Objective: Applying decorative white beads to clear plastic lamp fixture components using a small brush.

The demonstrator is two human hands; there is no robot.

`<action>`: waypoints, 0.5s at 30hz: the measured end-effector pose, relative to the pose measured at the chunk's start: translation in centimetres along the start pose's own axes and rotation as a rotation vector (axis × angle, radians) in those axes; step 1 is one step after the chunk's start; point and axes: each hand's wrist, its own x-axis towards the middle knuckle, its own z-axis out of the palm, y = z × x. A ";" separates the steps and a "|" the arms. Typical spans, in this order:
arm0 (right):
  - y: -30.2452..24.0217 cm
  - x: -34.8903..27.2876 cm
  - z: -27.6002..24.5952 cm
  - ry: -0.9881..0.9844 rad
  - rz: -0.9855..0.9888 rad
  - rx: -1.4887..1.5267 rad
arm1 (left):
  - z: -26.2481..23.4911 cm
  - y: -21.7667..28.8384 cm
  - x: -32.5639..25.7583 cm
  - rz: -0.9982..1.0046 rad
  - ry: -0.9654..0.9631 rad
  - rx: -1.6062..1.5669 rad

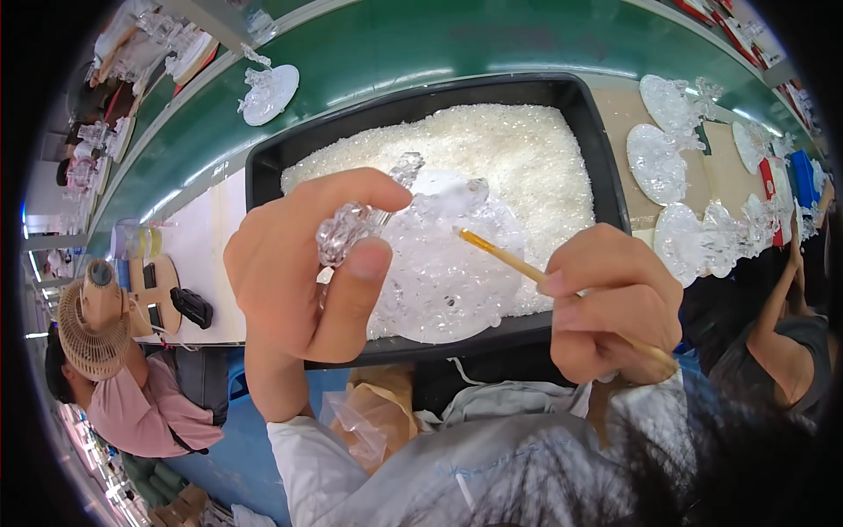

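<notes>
Black tray [604,158] walls are going around a heap of sparkly white bits [527,149]. A round, see-through plate [448,312] is lying on the bits. My left hand [303,255] is pinching a clear, bumpy piece [345,233] between thumb and finger, but I cannot tell if it is touching the plate. My right hand [615,307] is holding a thin brush [505,256] like a pencil, and its tip is pointing left, over the plate. Behind the tray, the green worktop [421,44] is shining.
</notes>
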 end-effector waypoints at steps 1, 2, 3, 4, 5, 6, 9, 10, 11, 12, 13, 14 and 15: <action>0.1 0.0 0.0 0.000 0.000 -0.009 | 0.0 0.0 0.1 -0.009 -0.008 0.013; 0.2 0.1 0.1 0.022 -0.021 -0.005 | 0.2 -0.2 0.2 -0.004 -0.009 0.005; 0.3 0.0 0.4 0.043 -0.039 0.008 | 0.2 -0.4 0.1 0.033 0.007 0.007; 0.4 0.0 0.5 0.044 -0.037 0.007 | 0.2 -0.5 0.1 0.070 0.022 0.009; 0.6 0.0 0.7 0.043 -0.045 0.005 | 0.2 -0.5 0.1 0.069 0.020 0.007; 0.6 0.0 0.6 0.042 -0.053 -0.001 | 0.2 -0.3 0.1 0.050 0.025 0.014; 0.6 0.1 0.3 0.069 -0.091 0.028 | 0.2 -0.4 0.2 0.046 0.030 0.015; 0.7 0.1 0.4 0.071 -0.092 0.029 | 0.2 -0.5 0.2 0.057 0.032 0.014; 0.7 0.2 0.5 0.048 -0.090 0.025 | 0.1 -0.5 0.1 0.059 0.032 0.017; 0.7 0.3 0.4 0.024 -0.088 0.013 | 0.1 -0.4 0.2 0.055 0.017 0.026; 0.7 0.2 0.3 0.026 -0.093 0.006 | 0.1 -0.4 0.2 0.051 0.003 0.036; 0.8 0.1 0.1 0.046 -0.099 0.023 | 0.1 -0.5 0.3 0.058 0.004 0.035; 0.8 -0.1 -0.1 0.065 -0.103 0.041 | 0.0 -0.5 0.3 0.073 -0.009 0.030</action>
